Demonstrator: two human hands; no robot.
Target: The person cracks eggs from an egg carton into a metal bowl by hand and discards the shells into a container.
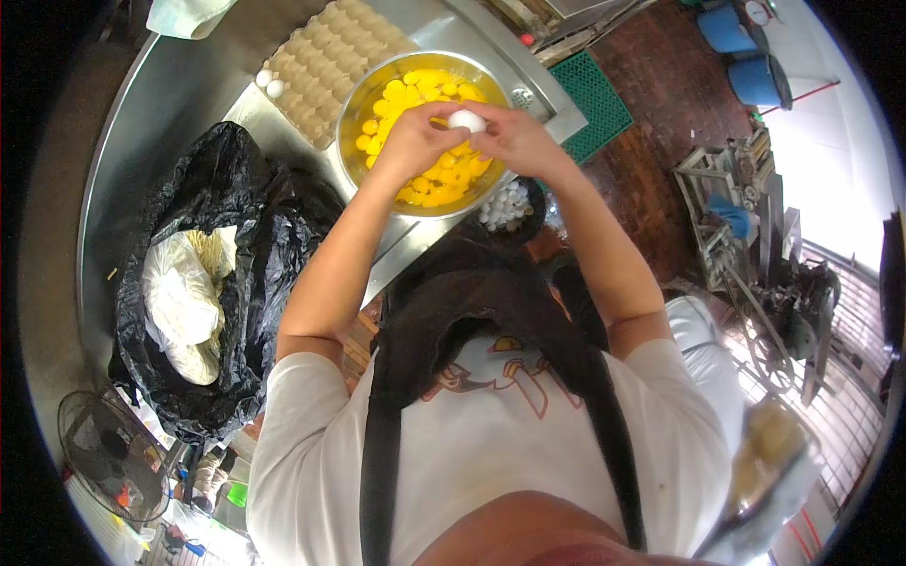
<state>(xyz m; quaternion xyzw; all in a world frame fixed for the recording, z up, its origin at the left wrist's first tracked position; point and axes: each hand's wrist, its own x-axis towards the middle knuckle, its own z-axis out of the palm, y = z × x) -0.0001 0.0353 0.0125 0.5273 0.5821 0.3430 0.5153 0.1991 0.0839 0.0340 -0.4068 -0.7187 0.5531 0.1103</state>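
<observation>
A white egg (466, 121) is held between both hands over a large metal bowl (350, 106) of yellow yolks (442, 181). My left hand (422, 140) has its fingers around the egg's left side. From the right, my right hand (510, 138) grips the same egg with its fingertips. Whether the shell is cracked cannot be made out. Left of the bowl lies a cardboard egg tray (326, 61), with two white eggs (270, 85) by its left edge. Many white shells (507, 206) fill a dark container below the bowl's right side.
A black plastic bag (255, 212) holding a pale wrapped bundle (181, 297) stands on the metal counter (127, 156) at left. A green mat (593, 106) lies on the floor. Blue buckets (755, 80), a machine (755, 203) and a fan (113, 457) stand farther off.
</observation>
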